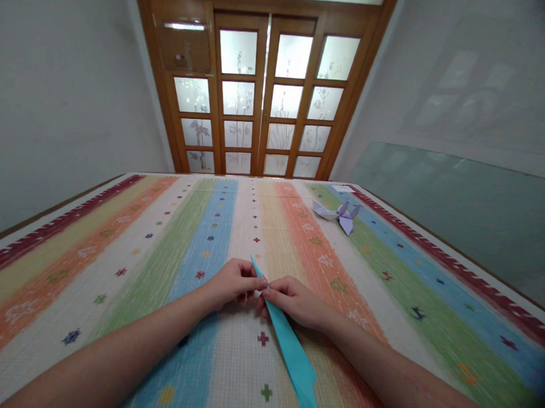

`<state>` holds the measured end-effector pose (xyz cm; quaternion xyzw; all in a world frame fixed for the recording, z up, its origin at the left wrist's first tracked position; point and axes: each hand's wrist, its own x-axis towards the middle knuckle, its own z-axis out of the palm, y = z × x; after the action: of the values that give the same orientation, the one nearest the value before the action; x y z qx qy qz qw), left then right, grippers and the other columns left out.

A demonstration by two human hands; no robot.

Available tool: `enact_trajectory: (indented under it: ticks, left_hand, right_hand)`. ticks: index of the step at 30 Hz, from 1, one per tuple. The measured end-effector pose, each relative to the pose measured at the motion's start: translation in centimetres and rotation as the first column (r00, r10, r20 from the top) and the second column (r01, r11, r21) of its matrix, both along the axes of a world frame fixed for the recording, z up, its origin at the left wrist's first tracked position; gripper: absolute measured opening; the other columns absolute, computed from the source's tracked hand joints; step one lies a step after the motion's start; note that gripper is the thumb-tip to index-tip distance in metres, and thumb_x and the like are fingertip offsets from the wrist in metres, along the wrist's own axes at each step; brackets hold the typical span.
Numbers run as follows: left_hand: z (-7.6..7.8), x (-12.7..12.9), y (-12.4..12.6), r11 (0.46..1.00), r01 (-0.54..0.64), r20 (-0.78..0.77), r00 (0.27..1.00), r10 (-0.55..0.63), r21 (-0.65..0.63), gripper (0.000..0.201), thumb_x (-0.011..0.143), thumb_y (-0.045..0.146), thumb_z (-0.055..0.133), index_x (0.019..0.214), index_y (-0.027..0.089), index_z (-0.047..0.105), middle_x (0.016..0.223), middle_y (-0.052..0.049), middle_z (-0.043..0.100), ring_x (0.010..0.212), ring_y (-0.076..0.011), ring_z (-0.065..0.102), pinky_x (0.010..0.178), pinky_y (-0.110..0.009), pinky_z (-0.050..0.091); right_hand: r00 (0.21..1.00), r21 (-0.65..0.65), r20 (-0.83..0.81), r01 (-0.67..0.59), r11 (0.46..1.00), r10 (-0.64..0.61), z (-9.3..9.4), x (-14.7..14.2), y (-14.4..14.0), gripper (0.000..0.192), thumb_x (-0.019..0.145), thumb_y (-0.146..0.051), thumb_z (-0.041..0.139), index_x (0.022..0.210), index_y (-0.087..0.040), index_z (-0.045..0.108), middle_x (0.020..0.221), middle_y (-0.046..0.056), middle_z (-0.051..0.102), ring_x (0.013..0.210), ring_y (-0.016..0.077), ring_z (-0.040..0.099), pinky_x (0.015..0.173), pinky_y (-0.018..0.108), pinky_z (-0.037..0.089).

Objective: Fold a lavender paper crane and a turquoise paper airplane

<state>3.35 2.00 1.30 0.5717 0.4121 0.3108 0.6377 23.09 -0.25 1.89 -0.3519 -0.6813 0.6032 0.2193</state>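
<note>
Head view shows both hands meeting at the middle of the table (115, 244), which is covered in a striped, colourful cloth: the left hand (232, 282) and the right hand (295, 301) each pinch the upper part of a long, narrow folded teal paper (292, 351). From the fingertips the paper's free end runs toward 5 o'clock, lying on the cloth. At 1 o'clock, well apart from the hands, a small lilac origami figure (340, 213) rests on the table.

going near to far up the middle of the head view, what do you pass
blue folded paper strip → left hand and right hand pinching it → striped mat → purple paper bird → wooden glass-paned doors
</note>
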Motion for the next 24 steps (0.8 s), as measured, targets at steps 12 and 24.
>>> enact_trajectory:
  ticks: [12,24]
  left_hand:
    - [1.0,-0.7,0.5,0.996,-0.073,-0.030,0.997,0.072,-0.041,0.035,0.065,0.045,0.081,0.073,0.013,0.067,0.055,-0.001,0.058,0.047,-0.0097,0.049,0.041,-0.020,0.031]
    - [0.4,-3.2,3.7,0.934,-0.351,0.222,0.907,0.357,-0.068,0.043,0.068,0.050,0.080,0.079,0.018,0.054,0.073,0.003,0.054,0.052,-0.0058,0.051,0.036,-0.014,0.025]
  right_hand:
    - [0.999,-0.268,-0.040,-0.002,0.963,-0.009,0.2,0.9,0.5,0.040,0.081,-0.050,0.065,0.077,-0.012,0.075,0.066,0.006,0.069,0.055,0.0145,0.063,0.055,0.026,0.050]
    - [0.995,-0.350,-0.095,-0.006,0.937,-0.029,-0.3,1.5,1.0,0.038,0.080,-0.048,0.068,0.076,-0.011,0.075,0.064,0.006,0.069,0.054,0.0141,0.063,0.054,0.026,0.051]
